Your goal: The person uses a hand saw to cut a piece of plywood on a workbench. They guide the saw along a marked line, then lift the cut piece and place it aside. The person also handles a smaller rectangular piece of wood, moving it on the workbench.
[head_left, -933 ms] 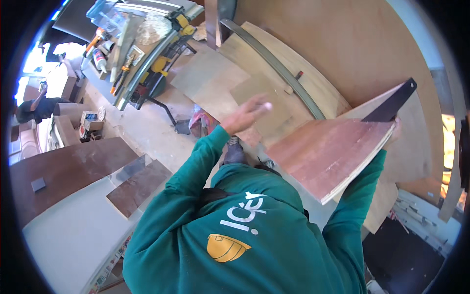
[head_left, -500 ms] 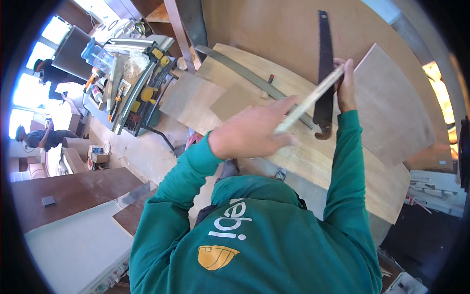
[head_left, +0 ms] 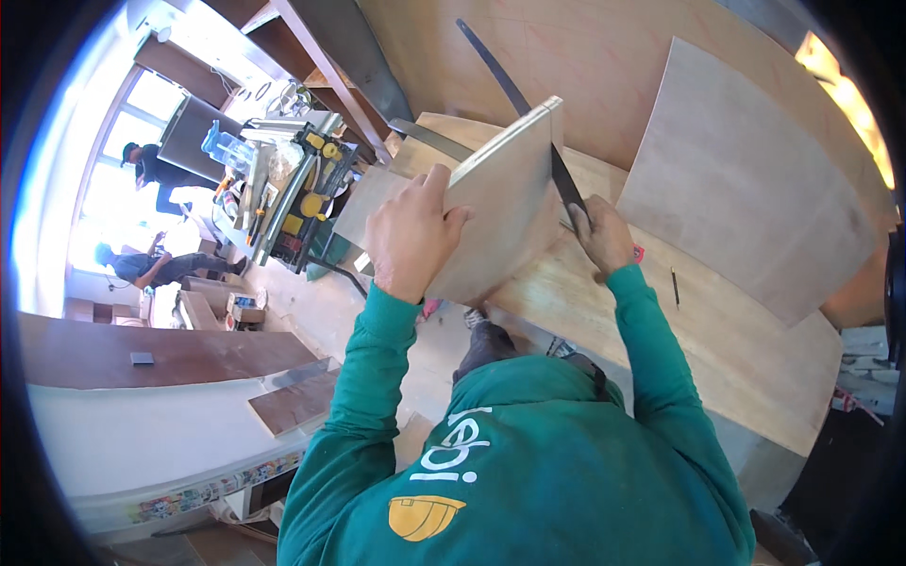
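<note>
A pale wooden board (head_left: 505, 212) is held tilted up above the workbench, its narrow edge facing up. The fingers of my left hand (head_left: 412, 231) are closed over its near left edge. My right hand (head_left: 604, 234) is wrapped round the handle end of a handsaw (head_left: 498, 74). The saw's dark blade slants up and left across the board close to its far end, and the board hides part of it. Whether the teeth are in the wood I cannot tell. My right fingers cover most of the handle.
Under the board is a wooden bench top (head_left: 746, 354) bearing a pencil (head_left: 675, 288) and a metal strip (head_left: 429, 140). A large thin sheet (head_left: 746, 189) leans at the right. A cluttered tool stand (head_left: 307, 193) is at the left; two people (head_left: 156, 170) are beyond it.
My right hand has gone from the board's far end to the saw's handle. My left hand now grips the board, which has turned to show its broad face. The saw has tilted left.
</note>
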Tool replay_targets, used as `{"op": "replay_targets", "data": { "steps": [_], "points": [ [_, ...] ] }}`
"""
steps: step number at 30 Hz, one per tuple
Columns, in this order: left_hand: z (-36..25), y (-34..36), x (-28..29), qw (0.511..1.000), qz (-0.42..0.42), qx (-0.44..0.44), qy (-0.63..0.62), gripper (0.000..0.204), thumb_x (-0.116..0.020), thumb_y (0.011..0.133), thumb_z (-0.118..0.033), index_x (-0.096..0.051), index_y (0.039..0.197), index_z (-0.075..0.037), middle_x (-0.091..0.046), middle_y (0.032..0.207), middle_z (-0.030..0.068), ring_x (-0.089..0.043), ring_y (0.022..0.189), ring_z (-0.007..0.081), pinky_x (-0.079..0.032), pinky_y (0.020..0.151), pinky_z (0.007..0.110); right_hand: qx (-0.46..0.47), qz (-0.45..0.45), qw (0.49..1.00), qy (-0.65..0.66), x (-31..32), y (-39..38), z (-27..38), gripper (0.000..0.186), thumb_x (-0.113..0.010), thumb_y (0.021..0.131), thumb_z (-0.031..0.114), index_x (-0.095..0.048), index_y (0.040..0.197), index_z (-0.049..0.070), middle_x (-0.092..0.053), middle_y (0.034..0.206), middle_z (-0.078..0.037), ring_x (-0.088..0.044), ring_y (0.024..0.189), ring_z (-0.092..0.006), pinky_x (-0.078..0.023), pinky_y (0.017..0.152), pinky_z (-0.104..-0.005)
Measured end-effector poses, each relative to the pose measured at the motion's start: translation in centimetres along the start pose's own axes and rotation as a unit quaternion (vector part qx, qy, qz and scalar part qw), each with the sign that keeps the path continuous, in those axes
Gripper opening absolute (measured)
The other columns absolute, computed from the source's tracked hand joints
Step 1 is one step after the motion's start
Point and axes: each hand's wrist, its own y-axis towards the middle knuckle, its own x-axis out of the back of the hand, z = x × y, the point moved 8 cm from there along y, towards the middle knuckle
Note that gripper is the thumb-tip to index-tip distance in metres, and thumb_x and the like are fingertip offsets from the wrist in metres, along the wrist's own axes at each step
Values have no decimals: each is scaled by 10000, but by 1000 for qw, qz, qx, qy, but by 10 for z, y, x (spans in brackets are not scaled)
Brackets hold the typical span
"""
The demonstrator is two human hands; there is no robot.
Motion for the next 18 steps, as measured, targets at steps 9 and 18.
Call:
{"op": "replay_targets", "data": {
  "steps": [9,18],
  "points": [
    [16,15,-7,999,12,5,53,544,-716,896,-560,-648,1243,-146,-724,846,179,-738,875,387,-550,718,527,-104,-149,982,42,197,-141,38,229,-663,1002,170,-611,867,-8,-571,756,-164,-561,624,-352,-468,584,-402],
    [56,57,-16,998,1,52,40,656,-385,1048,-643,-707,1043,-71,-724,947,275,-682,940,489,-503,834,586,-366,87,924,-70,122,-362,-270,325,-708,936,255,-603,947,-52,-649,928,-321,-631,955,-510,-493,835,-512]
  ]
}}
